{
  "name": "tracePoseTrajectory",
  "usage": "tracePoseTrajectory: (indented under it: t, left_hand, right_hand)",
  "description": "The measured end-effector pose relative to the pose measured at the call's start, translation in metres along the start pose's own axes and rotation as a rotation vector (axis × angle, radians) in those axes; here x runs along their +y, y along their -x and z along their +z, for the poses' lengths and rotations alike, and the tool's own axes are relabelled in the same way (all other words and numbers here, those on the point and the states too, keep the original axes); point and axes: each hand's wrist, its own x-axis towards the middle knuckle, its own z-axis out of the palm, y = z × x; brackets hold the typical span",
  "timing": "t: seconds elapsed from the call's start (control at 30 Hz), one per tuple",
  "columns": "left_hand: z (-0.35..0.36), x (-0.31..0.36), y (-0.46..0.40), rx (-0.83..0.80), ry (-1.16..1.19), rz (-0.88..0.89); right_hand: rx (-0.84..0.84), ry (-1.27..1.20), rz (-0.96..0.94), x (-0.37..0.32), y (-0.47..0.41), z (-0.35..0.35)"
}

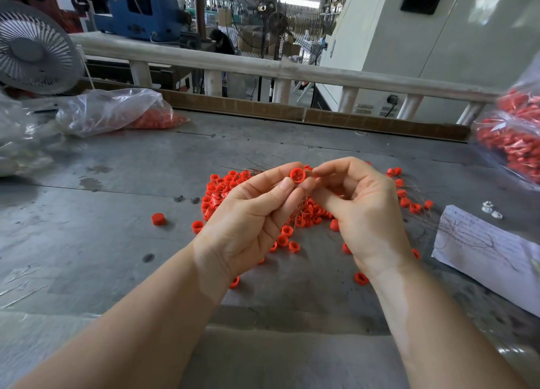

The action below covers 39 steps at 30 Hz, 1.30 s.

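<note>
Head view: the left hand (248, 213) pinches one red cap (297, 175) between the tips of thumb and forefinger, with the cap's open side and cross-shaped insert facing the camera. The right hand (365, 207) hovers just beside the cap's right edge, thumb and forefinger drawn together at the tips. Whether they pinch a thin wire cannot be told.

The step in hand appears to be fitting or threading something into the cap. To do it well:
- Hold the cap by its rim only, leaving the cross-shaped face uncovered.
- Steady both wrists above the table (117, 213).
- Bring the right fingertips straight to the cap's centre.

The cap sits at the very tips of the left fingers, clear of the palm. It is raised above the pile of red caps (222, 189) and the loose wires (254, 168).
</note>
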Motion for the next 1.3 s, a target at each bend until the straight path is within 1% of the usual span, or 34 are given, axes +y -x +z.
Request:
tracePoseTrajectory:
  t: [0.3,0.4,0.5,0.57,0.63,0.73,0.87,0.97,1.07,1.2,1.3]
  left_hand:
    - [-0.002,-0.001,-0.001,-0.010,-0.017,0.006]
    - [-0.003,-0.002,-0.002,-0.010,-0.023,0.006]
    - [-0.004,-0.003,-0.003,0.021,-0.033,0.017]
    - [-0.005,-0.003,-0.005,0.056,-0.051,0.028]
    - [-0.006,-0.003,-0.006,0.095,-0.072,0.039]
    - [-0.008,-0.003,-0.008,0.154,-0.087,0.044]
    - [-0.010,-0.003,-0.008,0.201,-0.124,0.032]
    - [-0.011,-0.004,-0.008,0.233,-0.130,0.034]
    - [-0.011,-0.005,-0.009,0.236,-0.147,0.033]
    - [-0.013,-0.005,-0.009,0.233,-0.160,0.030]
    - [-0.014,-0.005,-0.009,0.229,-0.156,0.030]
  right_hand:
    - [-0.069,-0.187,0.218,0.001,0.000,0.002]
    - [-0.094,-0.209,0.239,0.003,-0.001,0.001]
    - [-0.123,-0.166,0.244,0.002,-0.001,0.000]
    - [-0.103,-0.111,0.254,0.003,-0.003,-0.004]
    - [-0.021,-0.020,0.255,0.007,-0.006,-0.011]
    - [0.095,0.302,0.203,0.013,-0.009,-0.021]
    - [0.121,0.657,0.170,0.017,-0.008,-0.027]
    - [0.086,0.847,0.225,0.016,-0.008,-0.032]
    - [-0.015,0.953,0.342,0.011,-0.007,-0.037]
    - [-0.155,0.942,0.448,0.001,-0.005,-0.040]
    - [-0.169,0.977,0.457,-0.003,-0.005,-0.039]
